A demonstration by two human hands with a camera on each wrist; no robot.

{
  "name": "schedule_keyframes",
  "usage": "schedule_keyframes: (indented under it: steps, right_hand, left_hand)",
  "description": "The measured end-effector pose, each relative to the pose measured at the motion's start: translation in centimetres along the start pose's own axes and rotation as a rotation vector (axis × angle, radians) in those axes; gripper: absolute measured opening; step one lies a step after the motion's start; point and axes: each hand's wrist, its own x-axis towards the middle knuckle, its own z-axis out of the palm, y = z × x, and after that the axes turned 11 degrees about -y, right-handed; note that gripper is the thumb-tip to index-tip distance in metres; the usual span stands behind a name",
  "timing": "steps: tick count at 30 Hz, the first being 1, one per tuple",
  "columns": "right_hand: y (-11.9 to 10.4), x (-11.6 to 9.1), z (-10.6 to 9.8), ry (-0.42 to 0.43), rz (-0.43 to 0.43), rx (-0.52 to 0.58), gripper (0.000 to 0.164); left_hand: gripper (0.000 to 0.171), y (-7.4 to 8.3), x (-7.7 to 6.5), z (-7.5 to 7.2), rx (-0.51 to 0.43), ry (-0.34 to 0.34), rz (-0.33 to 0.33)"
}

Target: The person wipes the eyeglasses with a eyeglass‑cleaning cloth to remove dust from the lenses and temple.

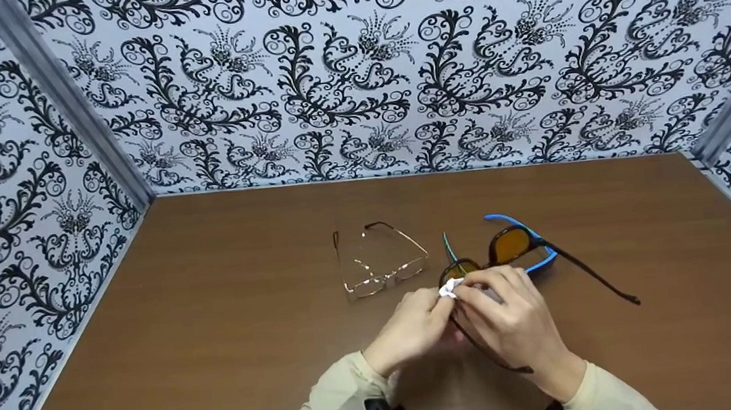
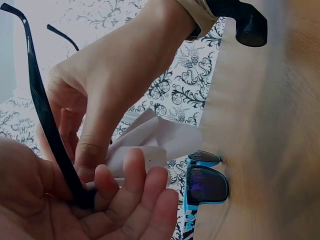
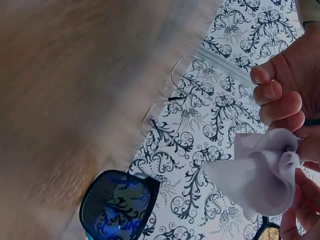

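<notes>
My left hand (image 1: pixel 412 328) holds dark-framed glasses with amber lenses (image 1: pixel 511 244) near one hinge. One dark temple (image 2: pixel 42 105) rises from beside that palm in the left wrist view. With my right hand (image 1: pixel 511 312) I pinch a crumpled white cloth (image 3: pixel 265 175) at the near lens, which is partly hidden by cloth and fingers. Both hands meet there, over the table. Just beyond the held pair, blue-framed sunglasses with dark lenses (image 2: pixel 207 184) rest on the table, overlapped by it in the head view.
Thin wire-rimmed glasses (image 1: pixel 384 281) lie on the brown table (image 1: pixel 215 329) left of the sunglasses, temples pointing away. Black-and-white patterned panels (image 1: pixel 352 77) stand along the back and both sides.
</notes>
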Motion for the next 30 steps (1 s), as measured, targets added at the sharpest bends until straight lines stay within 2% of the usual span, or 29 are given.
schedule_keyframes:
  steps: [6,11,22,30]
  right_hand:
    - [0.1,-0.7,-0.2,-0.033,0.012,-0.048,0.025]
    - [0.3,-0.8,-0.6,-0.059,0.040,-0.011,0.025]
    - [1.2,-0.1,-1.7,0.022,0.095,0.078,0.027]
    - [1.9,0.8,-2.1,0.009,0.206,0.019,0.027]
  left_hand:
    - [0.026,-0.1,-0.3,0.1,0.003,0.017,-0.004]
    - [0.024,-0.2,-0.4,-0.1,0.017,0.041,-0.007]
    - [0.025,-0.5,-0.1,-0.5,0.055,0.092,-0.016]
    - [0.024,-0.8,0.0,-0.8,0.085,0.090,-0.053]
